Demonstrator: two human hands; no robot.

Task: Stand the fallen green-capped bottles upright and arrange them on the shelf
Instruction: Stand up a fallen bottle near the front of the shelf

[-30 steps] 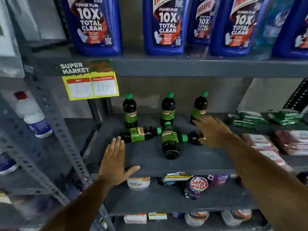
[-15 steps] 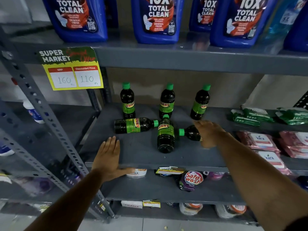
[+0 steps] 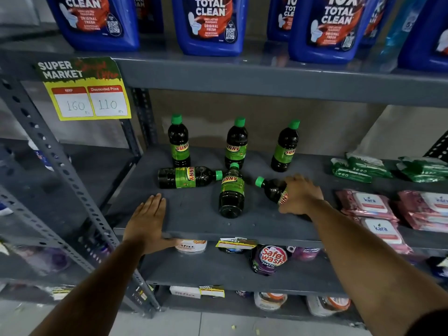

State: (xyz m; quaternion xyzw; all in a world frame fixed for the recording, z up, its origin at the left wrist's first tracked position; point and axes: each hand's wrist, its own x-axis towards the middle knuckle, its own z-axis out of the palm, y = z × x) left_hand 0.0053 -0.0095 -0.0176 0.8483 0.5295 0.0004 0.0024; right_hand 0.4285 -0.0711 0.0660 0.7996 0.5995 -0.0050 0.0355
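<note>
Three dark green-capped bottles stand upright at the back of the grey shelf (image 3: 194,221): a left one (image 3: 179,141), a middle one (image 3: 236,141) and a right one (image 3: 284,147). Three more lie fallen in front. One fallen bottle (image 3: 188,177) points its cap right. Another fallen bottle (image 3: 231,191) has its cap toward the back. My right hand (image 3: 300,194) is closed around the third fallen bottle (image 3: 271,187), whose cap points up-left, its neck tilted off the shelf. My left hand (image 3: 148,221) rests flat and open on the shelf's front edge.
Green packets (image 3: 358,167) and pink wipe packs (image 3: 371,204) fill the shelf's right side. Blue cleaner jugs (image 3: 211,23) stand on the shelf above. A price tag (image 3: 84,90) hangs at upper left. A slotted metal upright (image 3: 60,170) runs beside my left arm. Small packs lie on the lower shelves.
My right hand has closed on the right fallen bottle and tilted its capped end upward. My left hand stays flat on the shelf edge. The view has shifted down slightly.
</note>
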